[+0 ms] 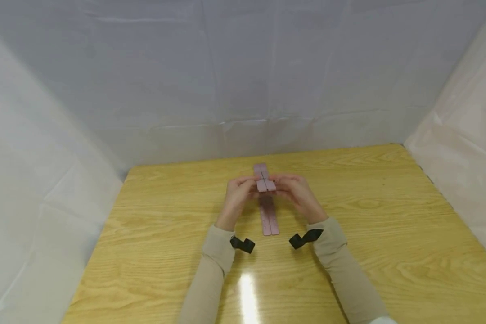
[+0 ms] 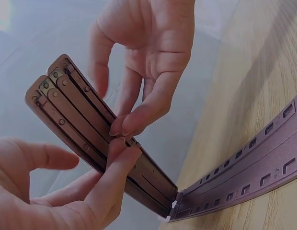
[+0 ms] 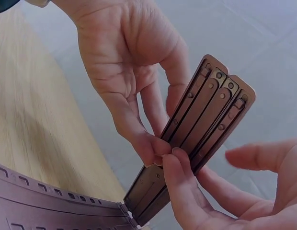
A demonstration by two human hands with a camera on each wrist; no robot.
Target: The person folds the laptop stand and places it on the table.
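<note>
A pinkish-purple folding laptop stand (image 1: 266, 185) is held at the middle of the table, one panel raised toward me and a long slotted panel (image 2: 278, 155) below it. A hinge (image 2: 174, 207) joins the two in the left wrist view. The raised panel's underside (image 3: 199, 122) shows narrow folded metal arms with round rivets. My left hand (image 1: 237, 193) grips its left edge, and my right hand (image 1: 300, 193) grips the right edge. Fingertips of both hands meet on that underside near the centre. How firmly each finger presses cannot be seen.
The wood-grain table (image 1: 154, 252) spreads out on every side of the stand. Pale sheeting (image 1: 243, 81) hangs behind the table and along both sides. Black wrist mounts (image 1: 243, 244) jut inward from the sleeves. Light glares off the table's front.
</note>
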